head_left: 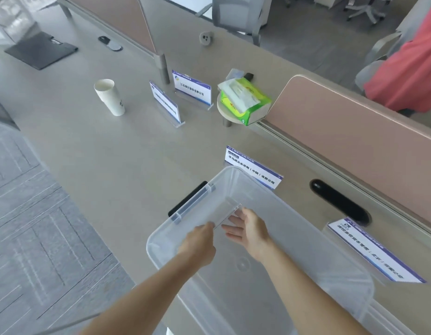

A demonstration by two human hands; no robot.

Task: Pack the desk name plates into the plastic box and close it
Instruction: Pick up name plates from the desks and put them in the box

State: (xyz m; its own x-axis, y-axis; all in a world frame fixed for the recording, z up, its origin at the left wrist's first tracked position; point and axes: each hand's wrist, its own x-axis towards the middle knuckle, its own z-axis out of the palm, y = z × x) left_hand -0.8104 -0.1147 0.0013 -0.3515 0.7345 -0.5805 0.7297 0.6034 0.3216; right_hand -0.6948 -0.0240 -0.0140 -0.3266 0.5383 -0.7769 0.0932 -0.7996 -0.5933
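Note:
A clear plastic box (330,240) stands open on the desk in front of me, a black latch on its left end. Both hands reach inside it. My left hand (197,245) grips the near end of a clear acrylic name plate (225,213), and my right hand (249,229) lies against its other side with fingers spread. Several more name plates stand on the desk: two at the back (192,89) (164,103), one just behind the box (254,169), one to the right of it (371,252).
A white paper cup (110,96) stands at the back left. A green tissue pack (245,100) rests on a small round stand. A pink divider panel (354,131) runs along the right. A black clipboard (41,50) lies far left. The desk edge drops to carpet on the left.

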